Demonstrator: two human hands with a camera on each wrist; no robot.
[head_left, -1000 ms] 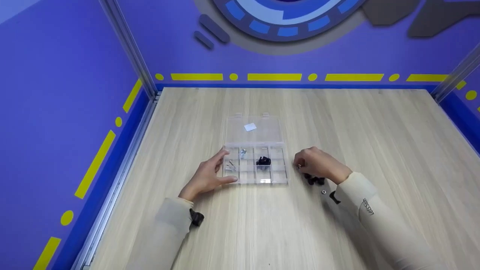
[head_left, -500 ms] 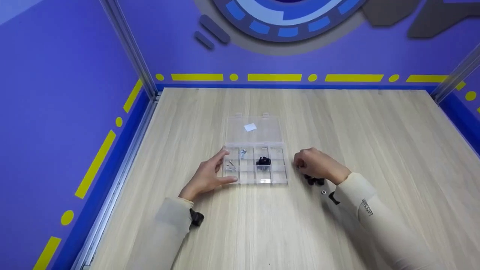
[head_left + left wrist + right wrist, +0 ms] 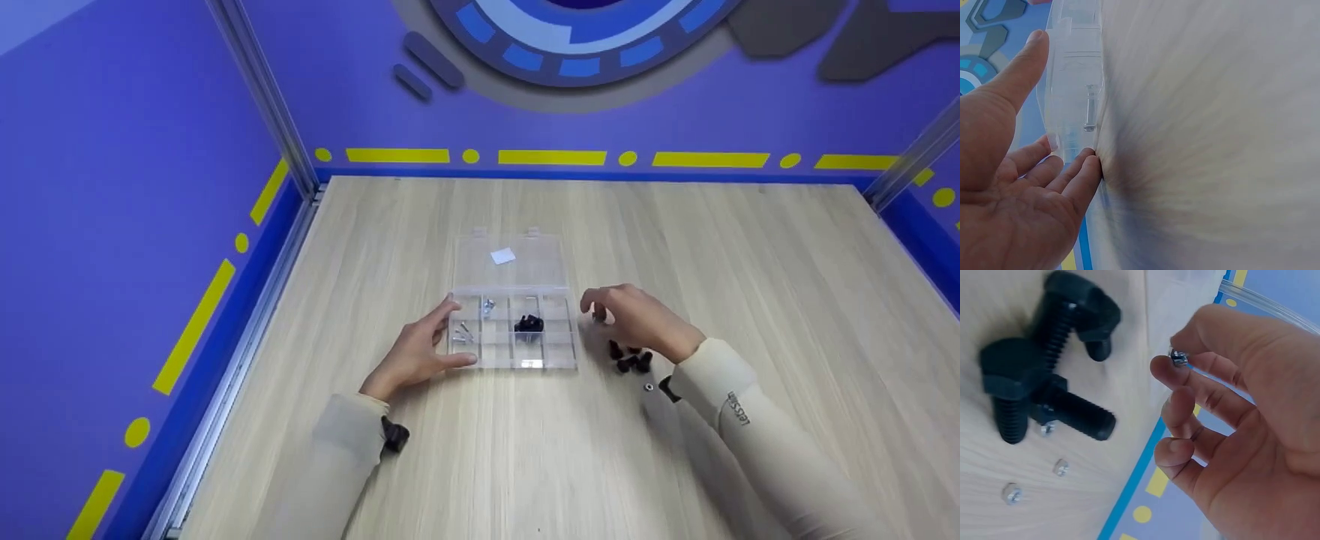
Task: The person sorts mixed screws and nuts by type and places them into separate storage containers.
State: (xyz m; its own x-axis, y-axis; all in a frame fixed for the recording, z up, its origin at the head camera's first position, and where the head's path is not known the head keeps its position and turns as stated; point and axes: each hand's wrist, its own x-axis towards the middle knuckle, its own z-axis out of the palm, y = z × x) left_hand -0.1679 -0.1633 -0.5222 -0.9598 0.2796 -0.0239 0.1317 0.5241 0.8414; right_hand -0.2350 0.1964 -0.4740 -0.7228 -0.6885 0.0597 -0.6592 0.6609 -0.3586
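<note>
A clear plastic compartment box (image 3: 559, 352) lies with its lid (image 3: 536, 262) folded back. My left hand (image 3: 412, 349) rests at its left end, thumb along the near corner and fingertips against the side; in the left wrist view the fingers are relaxed. Inside are silver screws (image 3: 463, 330), small silver pieces (image 3: 489, 306) and black bolts (image 3: 529, 324). My right hand (image 3: 634, 319), just right of the box, pinches a small silver nut (image 3: 1178, 358) between thumb and index finger, its other fingers loosely curled. Below it lie several black hex bolts (image 3: 1010, 371).
Small silver nuts (image 3: 1012, 493) lie on the wooden table (image 3: 510, 465) near the loose bolts. One nut (image 3: 649, 387) sits close to the right cuff. A white label (image 3: 502, 256) is on the lid. Blue panels (image 3: 540, 127) wall the table at the back and sides.
My right hand has lifted and moved slightly away from the bolt pile with the nut, uncovering more black bolts. The left hand and box stay in place.
</note>
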